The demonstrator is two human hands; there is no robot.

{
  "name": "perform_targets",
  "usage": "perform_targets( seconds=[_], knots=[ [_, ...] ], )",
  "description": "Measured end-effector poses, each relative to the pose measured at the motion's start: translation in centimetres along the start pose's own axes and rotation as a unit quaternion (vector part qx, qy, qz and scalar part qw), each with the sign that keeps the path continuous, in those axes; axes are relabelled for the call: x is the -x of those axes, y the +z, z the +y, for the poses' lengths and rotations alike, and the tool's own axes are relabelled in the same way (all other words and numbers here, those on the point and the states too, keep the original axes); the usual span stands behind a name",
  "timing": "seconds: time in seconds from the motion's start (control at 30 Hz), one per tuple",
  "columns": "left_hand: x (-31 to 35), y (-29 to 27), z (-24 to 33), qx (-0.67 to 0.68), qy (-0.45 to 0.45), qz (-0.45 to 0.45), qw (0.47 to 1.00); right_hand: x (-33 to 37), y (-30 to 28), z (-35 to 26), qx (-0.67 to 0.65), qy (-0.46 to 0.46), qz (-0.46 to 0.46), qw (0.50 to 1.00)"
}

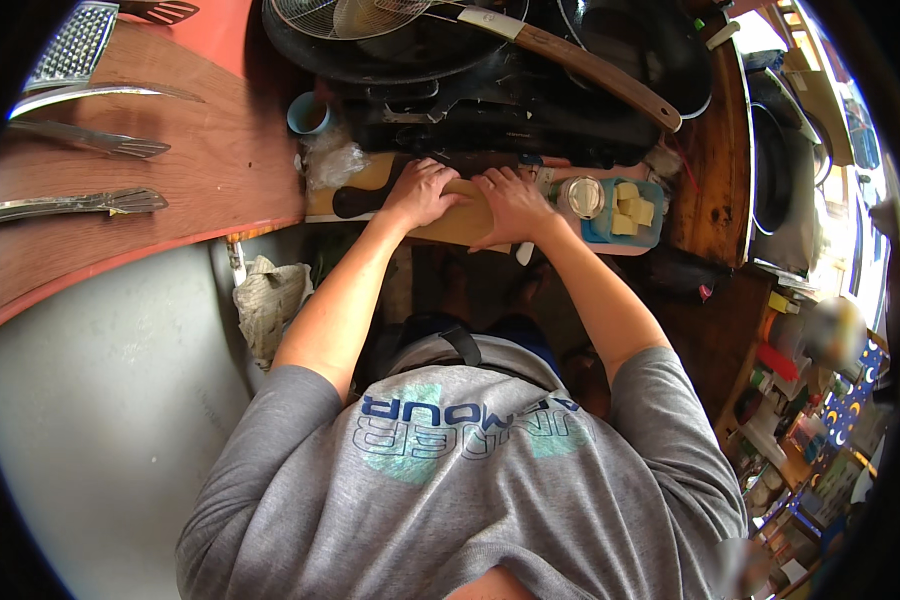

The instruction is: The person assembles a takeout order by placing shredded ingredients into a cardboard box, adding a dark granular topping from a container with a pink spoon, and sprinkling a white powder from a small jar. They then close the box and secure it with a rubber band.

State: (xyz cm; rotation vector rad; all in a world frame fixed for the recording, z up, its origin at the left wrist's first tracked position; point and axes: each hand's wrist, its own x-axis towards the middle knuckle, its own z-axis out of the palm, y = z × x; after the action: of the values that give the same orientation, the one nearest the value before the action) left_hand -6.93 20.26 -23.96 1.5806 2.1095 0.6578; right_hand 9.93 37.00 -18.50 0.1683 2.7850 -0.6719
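Note:
A tan, smooth flat piece [468, 222] lies at the counter's near edge; whether it is dough or a board I cannot tell. My left hand [422, 193] holds its left part, with bent fingers at the far edge and the thumb on top. Across its right part my right hand [516, 206] grips it, fingers at the far edge and thumb at the near edge. A dark wooden board with a rounded handle [354, 202] shows left of my left hand. Beside my right wrist the pale tip of a utensil [525, 254] sticks out past the edge.
Right of my hands stand a lidded jar [581, 197] and a blue container [598, 236] with pale yellow chunks. A black stove [490, 125] bears pans and a wooden-handled strainer [595, 72]. A blue cup [309, 114] and a clear plastic bag [332, 165] sit at left.

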Motion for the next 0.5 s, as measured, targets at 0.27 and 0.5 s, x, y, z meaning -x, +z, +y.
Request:
perform_targets(
  seconds=[0.27, 0.5],
  knots=[
    [5.3, 1.7, 2.1, -0.014, -0.153, 0.246, 0.957, 0.9, 1.5, -2.3, -0.011, 0.060, 0.033, 0.998],
    [5.0, 2.2, 3.1, 0.233, -0.238, 0.257, 0.907, 2.2, 2.2, -0.7, -0.070, 0.033, 0.101, 0.992]
  ],
)
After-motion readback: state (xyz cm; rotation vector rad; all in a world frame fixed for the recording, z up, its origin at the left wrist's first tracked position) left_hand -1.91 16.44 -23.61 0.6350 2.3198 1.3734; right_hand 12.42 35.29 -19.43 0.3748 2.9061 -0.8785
